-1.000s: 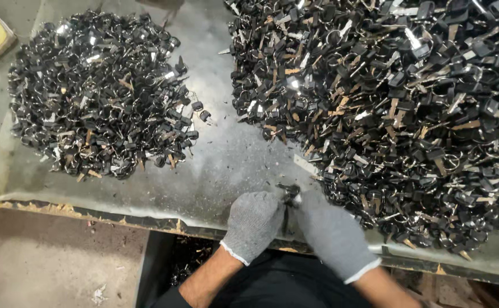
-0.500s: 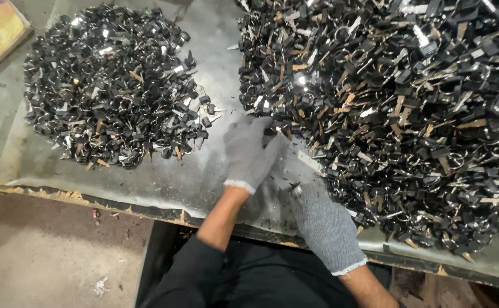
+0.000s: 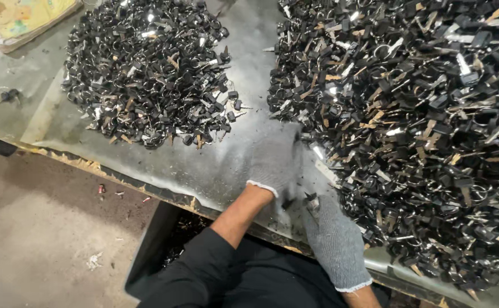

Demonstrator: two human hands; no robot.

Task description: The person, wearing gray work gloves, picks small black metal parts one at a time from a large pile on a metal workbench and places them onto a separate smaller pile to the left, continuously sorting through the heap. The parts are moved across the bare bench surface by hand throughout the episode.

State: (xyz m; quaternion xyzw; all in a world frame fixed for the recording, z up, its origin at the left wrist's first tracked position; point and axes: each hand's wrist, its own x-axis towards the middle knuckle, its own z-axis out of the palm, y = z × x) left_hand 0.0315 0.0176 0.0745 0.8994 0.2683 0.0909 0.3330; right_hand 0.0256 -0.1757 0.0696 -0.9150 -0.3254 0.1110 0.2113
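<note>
From the head camera, two hands in grey knit gloves worked at the near edge of a grey metal table [image 3: 215,165]. The left hand [image 3: 275,159] was blurred, stretched out toward the edge of the big heap [image 3: 409,114] of small black and silver metal parts that filled the right side of the table; whether its fingers were spread or closed on anything I could not tell. The right hand [image 3: 332,239] sat nearer the body, at the table's front edge, its fingertips pinched narrowly on a small dark part [image 3: 311,199].

A smaller heap [image 3: 147,74] of the same sort of parts lay to the left, well apart from the big one, with bare table between them.

Judging by their look, the parts were light singly, hard and stiff, with thin prongs and rings likely to snag on each other and on glove knit. They would be best taken one at a time by the thicker black end, not by the thin metal strip.

At the far left corner lay a flat yellowish cardboard package [image 3: 27,17] with coloured print, partly cut off. A dark bin [image 3: 152,251] stood under the table front, beside the person's dark sleeve.
</note>
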